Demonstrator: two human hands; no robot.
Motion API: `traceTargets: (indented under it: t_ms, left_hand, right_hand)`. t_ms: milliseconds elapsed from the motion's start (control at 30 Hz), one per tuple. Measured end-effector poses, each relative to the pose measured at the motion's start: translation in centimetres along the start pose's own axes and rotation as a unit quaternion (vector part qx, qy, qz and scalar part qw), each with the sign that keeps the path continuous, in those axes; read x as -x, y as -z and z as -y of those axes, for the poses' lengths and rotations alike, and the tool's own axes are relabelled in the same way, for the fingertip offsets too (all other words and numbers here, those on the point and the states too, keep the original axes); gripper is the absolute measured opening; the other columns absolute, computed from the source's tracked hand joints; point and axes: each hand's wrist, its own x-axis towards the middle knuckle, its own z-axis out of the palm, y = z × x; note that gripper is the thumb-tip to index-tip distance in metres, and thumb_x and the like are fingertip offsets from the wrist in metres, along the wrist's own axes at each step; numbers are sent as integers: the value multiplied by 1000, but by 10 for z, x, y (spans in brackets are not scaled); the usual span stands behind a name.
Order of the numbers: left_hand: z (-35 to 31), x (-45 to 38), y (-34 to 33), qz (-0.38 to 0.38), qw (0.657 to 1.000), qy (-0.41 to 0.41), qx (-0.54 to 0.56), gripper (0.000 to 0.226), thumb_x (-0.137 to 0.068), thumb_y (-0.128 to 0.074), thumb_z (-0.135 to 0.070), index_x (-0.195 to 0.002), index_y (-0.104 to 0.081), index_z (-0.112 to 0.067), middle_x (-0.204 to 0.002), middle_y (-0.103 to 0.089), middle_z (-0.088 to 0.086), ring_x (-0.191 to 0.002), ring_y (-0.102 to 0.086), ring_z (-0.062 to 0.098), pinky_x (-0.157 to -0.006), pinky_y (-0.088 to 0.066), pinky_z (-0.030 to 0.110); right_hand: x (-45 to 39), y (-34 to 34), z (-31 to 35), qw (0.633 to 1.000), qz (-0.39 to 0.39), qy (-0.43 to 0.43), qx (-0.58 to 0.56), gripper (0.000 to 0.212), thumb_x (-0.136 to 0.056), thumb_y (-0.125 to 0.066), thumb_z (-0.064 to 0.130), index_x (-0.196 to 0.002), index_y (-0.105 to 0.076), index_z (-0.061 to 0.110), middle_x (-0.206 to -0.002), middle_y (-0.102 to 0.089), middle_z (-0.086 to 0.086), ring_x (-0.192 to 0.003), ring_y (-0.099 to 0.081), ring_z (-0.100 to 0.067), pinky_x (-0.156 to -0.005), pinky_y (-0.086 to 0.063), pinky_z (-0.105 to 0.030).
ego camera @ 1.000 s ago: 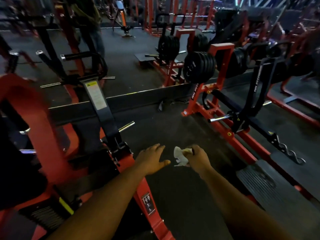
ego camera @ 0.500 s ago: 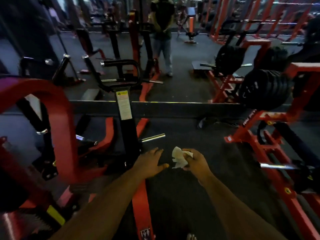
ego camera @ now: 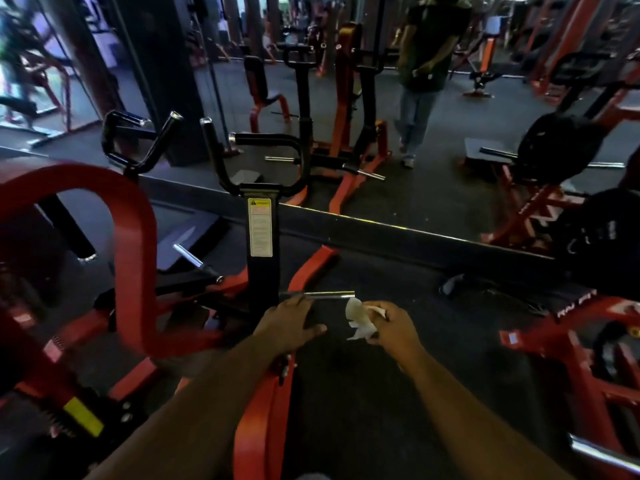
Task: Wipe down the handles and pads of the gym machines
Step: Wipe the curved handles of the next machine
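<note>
Beside the machine's black upright [ego camera: 260, 244], a white cloth [ego camera: 360, 320] is pinched in the right hand [ego camera: 391, 327], while the left hand [ego camera: 289, 322] is held flat, fingers released.

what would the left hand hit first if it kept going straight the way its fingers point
Most likely the chrome peg sticking out of the black upright. The left hand is open, fingers aimed forward and up, their tips already at the peg in this view, though depth is unclear.
</note>
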Motion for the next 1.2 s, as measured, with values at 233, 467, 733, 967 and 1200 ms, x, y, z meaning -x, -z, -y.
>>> traceTargets:
  t_ms: [233,467,733,967,1200]
  left_hand:
    - [8,-43,29,-29,998,54,21,82,-96,-56,-64,-162,-24,-27,-170,-22,1,-153,-28,26,-120,-29,51]
    - [51,-115,70,-82,994,76,13,86,-95,-55,-66,-163,-21,-26,-171,-19,1,-154,-26,27,-122,-29,51]
    - [118,-204,138,-169,980,100,25,80,-99,-48,-65,-163,-23,-24,-171,-19,2,-156,-21,26,-124,-22,52]
    - [154,-265,162,-208,968,133,47,79,-101,-41,-65,-164,-18,-24,-173,-13,1,-160,-3,19,-127,-3,51]
    - [169,-298,169,-187,966,159,77,78,-101,-33,-68,-164,-17,-25,-173,-10,2,-160,4,18,-128,5,53]
  right_hand:
    - [-64,3,38,998,32,61,10,13,-97,-65,25,-109,-72,26,-103,-70,5,-92,-72,-17,-78,-64,-39]
    - [-174,-24,86,979,29,173,108,20,-99,-61,18,-113,-74,25,-108,-71,11,-102,-66,-6,-87,-52,-24]
    - [-282,-67,185,930,-27,332,154,37,-96,-59,0,-127,-69,17,-122,-66,11,-112,-58,5,-91,-37,1]
    - [-354,-101,270,840,-55,503,195,43,-96,-59,-3,-136,-62,12,-138,-63,-1,-131,-54,-6,-112,-40,-22]
    - [-420,-142,328,768,13,564,301,44,-95,-53,-4,-136,-63,9,-139,-61,-12,-134,-54,-25,-114,-40,-34]
